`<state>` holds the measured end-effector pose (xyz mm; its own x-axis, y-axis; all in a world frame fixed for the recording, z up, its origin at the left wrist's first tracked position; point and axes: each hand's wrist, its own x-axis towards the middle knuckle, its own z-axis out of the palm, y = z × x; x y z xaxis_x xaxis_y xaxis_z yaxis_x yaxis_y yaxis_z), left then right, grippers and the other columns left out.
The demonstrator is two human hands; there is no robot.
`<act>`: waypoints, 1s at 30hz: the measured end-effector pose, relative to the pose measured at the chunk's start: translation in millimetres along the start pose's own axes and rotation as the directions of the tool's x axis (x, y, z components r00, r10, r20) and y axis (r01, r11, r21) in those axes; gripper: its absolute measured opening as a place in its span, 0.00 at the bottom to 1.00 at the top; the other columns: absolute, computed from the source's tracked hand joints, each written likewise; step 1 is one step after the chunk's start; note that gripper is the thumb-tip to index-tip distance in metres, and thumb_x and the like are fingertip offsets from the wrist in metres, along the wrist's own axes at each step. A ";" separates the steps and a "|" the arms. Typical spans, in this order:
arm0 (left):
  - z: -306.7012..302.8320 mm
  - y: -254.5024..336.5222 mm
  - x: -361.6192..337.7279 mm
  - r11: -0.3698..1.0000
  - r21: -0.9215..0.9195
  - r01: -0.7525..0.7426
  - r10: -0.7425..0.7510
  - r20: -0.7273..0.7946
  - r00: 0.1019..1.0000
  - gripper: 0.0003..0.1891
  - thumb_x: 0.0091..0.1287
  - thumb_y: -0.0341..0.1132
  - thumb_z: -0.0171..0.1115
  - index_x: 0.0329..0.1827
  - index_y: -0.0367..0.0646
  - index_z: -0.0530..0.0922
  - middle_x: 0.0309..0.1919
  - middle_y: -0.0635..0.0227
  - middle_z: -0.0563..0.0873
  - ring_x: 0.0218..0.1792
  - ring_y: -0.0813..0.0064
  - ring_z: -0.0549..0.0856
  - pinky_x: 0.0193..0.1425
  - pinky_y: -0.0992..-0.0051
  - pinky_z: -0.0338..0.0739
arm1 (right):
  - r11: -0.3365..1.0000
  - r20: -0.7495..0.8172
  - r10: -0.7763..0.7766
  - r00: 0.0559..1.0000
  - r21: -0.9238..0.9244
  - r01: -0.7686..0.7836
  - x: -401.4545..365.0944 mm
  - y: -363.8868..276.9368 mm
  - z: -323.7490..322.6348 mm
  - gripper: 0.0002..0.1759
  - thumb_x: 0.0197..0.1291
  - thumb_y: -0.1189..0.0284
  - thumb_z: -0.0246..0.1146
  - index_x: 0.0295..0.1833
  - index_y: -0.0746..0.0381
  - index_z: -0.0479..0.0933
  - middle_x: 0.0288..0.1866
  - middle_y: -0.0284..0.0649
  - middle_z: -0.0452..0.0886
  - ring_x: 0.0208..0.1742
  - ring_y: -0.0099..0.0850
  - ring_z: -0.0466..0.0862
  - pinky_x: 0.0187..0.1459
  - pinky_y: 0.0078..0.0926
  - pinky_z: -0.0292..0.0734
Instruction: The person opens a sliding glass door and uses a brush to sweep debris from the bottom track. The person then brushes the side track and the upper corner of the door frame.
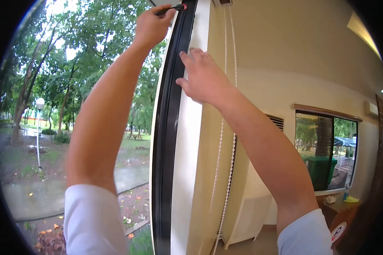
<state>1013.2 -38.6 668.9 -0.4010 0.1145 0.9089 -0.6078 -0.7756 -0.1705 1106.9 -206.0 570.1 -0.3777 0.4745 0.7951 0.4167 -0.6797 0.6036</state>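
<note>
At the top, my left hand (152, 24) is wrapped round the dark handle of a small brush-like tool (171, 9). The tool's reddish tip touches the upper part of a black window frame (167, 127). My right hand (202, 74) rests lower down, its fingers spread over the black frame's edge and the white trim (187, 148) beside it. Nothing shows between its fingers.
White beaded blind cords (222, 170) hang right of the trim. Left of the frame are trees, a path and a lamp post (39, 127) outdoors. A white cabinet (247, 216), another window (327, 148) and a wooden table (340, 208) stand at the right.
</note>
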 end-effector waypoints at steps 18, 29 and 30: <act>-66.3 50.9 -121.1 0.970 0.241 0.012 -0.062 0.202 0.977 0.20 0.63 0.48 0.60 0.32 0.37 0.85 0.18 0.62 0.80 0.23 0.70 0.80 0.33 0.67 0.75 | 0.997 0.086 -0.036 0.996 0.071 0.030 -58.6 -24.2 -16.7 0.61 0.51 0.44 0.76 0.77 0.75 0.60 0.79 0.60 0.64 0.83 0.50 0.59 0.83 0.43 0.51; -127.7 97.3 -177.1 0.943 0.332 -0.026 -0.046 0.209 0.977 0.16 0.66 0.44 0.61 0.32 0.39 0.85 0.23 0.64 0.85 0.26 0.71 0.82 0.35 0.67 0.76 | 0.985 0.256 -0.123 0.959 0.145 0.088 -133.2 -83.6 -34.5 0.60 0.51 0.49 0.79 0.79 0.72 0.58 0.80 0.57 0.63 0.84 0.46 0.58 0.85 0.43 0.48; -115.5 93.8 -170.0 0.941 0.256 0.220 -0.269 0.177 0.947 0.14 0.65 0.41 0.61 0.33 0.38 0.85 0.23 0.64 0.84 0.28 0.72 0.82 0.36 0.69 0.77 | 0.985 0.257 -0.124 0.958 0.151 0.087 -133.5 -85.1 -36.0 0.60 0.51 0.49 0.79 0.79 0.72 0.58 0.80 0.57 0.63 0.84 0.46 0.58 0.85 0.43 0.48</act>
<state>945.2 -59.1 454.5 -0.0945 0.2071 0.9737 -0.4847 -0.8639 0.1367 1092.2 -231.7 410.5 -0.2016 0.6829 0.7021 0.5024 -0.5432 0.6727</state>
